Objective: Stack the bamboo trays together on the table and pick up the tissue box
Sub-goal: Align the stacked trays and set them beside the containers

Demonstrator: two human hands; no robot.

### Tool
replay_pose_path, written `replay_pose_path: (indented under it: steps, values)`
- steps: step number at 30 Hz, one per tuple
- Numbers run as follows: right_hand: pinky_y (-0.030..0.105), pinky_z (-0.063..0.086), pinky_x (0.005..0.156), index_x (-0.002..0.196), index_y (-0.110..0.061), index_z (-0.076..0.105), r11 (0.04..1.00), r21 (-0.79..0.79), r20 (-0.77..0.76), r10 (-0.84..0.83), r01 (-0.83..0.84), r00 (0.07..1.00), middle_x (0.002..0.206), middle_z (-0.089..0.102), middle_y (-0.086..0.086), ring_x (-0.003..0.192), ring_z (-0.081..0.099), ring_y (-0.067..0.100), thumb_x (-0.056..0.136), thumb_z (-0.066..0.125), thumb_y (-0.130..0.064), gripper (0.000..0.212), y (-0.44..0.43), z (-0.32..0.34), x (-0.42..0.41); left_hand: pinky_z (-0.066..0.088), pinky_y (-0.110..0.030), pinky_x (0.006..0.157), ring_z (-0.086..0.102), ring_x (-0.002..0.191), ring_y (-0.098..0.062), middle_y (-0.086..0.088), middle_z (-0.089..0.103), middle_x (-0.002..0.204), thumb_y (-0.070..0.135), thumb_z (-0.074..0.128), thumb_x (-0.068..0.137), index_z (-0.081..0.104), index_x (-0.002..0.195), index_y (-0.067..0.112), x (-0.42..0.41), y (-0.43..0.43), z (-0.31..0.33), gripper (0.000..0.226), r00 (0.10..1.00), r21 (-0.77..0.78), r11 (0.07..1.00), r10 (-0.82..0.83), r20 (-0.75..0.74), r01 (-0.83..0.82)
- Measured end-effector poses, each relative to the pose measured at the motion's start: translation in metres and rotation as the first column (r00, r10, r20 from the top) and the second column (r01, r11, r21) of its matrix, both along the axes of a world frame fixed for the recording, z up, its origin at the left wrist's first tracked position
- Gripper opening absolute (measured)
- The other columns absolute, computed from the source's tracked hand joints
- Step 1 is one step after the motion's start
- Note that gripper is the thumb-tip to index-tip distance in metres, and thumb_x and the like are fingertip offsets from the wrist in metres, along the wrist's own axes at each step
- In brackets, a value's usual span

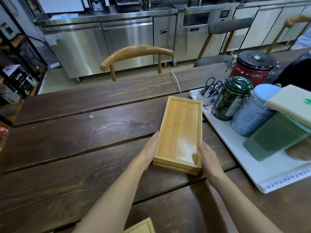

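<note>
While both hands (pixel 150 148) flank them, bamboo trays (pixel 180 130) sit stacked.

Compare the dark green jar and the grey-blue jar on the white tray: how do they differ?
The dark green jar has a glossy dark green lid, while the grey-blue jar has a pale blue lid. The green jar's body shows a leafy pattern and a label; the grey-blue jar looks matte with small print only. The green jar stands farther from the person, the grey-blue jar nearer. Both stand upright on the white tray, side by side, lids closed.
</note>
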State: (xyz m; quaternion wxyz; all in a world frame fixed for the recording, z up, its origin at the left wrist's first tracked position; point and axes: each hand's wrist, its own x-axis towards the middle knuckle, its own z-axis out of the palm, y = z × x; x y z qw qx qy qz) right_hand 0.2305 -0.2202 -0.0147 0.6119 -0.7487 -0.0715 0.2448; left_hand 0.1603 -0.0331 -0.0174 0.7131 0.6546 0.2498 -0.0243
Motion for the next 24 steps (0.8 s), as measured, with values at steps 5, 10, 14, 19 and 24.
replay_pose_path:
  steps: [5, 10, 14, 19, 24]
  values:
    - [0.025, 0.028, 0.091, 0.138, -0.022, 0.037, 1.000, -0.022, 0.056, -0.009, 0.011, 0.998, 0.124, 0.043, -0.016, 0.111, 0.040, 0.004, 0.093, 0.035, -0.047, 0.052, -0.001, -0.009, 0.001, 0.046, -0.015, 0.086, 0.055, 0.112, 0.001, 0.014, 0.056, 0.129, 0.035, 0.029, 0.101, 0.040, 0.139, 0.031, 0.004, -0.013, -0.008, 0.040, 0.996, -0.029, 0.997, 0.073, 0.042, -0.072]
    - [0.027, 0.027, 0.094, 0.139, -0.020, 0.036, 1.000, -0.021, 0.035, -0.006, 0.007, 0.999, 0.123, 0.042, -0.013, 0.113, 0.039, 0.006, 0.094, 0.035, -0.045, 0.052, -0.013, -0.010, 0.021, 0.034, -0.026, 0.104, 0.045, 0.123, -0.007, 0.013, 0.049, 0.135, 0.031, 0.029, 0.101, 0.037, 0.140, 0.033, 0.008, -0.035, -0.012, 0.040, 0.990, -0.039, 0.991, 0.128, 0.056, -0.126]
    - [0.030, 0.031, 0.095, 0.135, -0.022, 0.042, 0.999, -0.051, 0.031, 0.017, -0.015, 0.999, 0.124, 0.048, -0.009, 0.116, 0.043, 0.011, 0.093, 0.034, -0.048, 0.050, -0.026, -0.010, 0.035, 0.032, -0.030, 0.109, 0.045, 0.126, -0.008, 0.011, 0.048, 0.139, 0.030, 0.029, 0.101, 0.036, 0.141, 0.033, 0.015, -0.054, -0.012, 0.041, 0.985, -0.050, 0.985, 0.167, 0.053, -0.164]
    - [0.017, 0.033, 0.086, 0.132, -0.025, 0.045, 0.998, -0.055, 0.016, 0.042, -0.041, 0.999, 0.111, 0.055, -0.021, 0.101, 0.051, -0.002, 0.092, 0.036, -0.048, 0.047, -0.040, -0.003, 0.049, 0.028, -0.038, 0.114, 0.041, 0.131, -0.011, 0.012, 0.044, 0.143, 0.034, 0.030, 0.100, 0.035, 0.141, 0.038, 0.021, -0.074, -0.009, 0.041, 0.977, -0.048, 0.977, 0.209, 0.031, -0.207]
    - [0.027, 0.030, 0.097, 0.131, -0.019, 0.048, 0.996, -0.073, 0.016, 0.054, -0.053, 0.998, 0.130, 0.051, -0.005, 0.118, 0.045, 0.011, 0.093, 0.037, -0.046, 0.048, -0.050, -0.004, 0.058, 0.023, -0.038, 0.116, 0.035, 0.135, -0.012, 0.008, 0.038, 0.149, 0.032, 0.028, 0.101, 0.028, 0.145, 0.034, 0.023, -0.091, -0.006, 0.044, 0.971, -0.068, 0.969, 0.239, 0.008, -0.238]
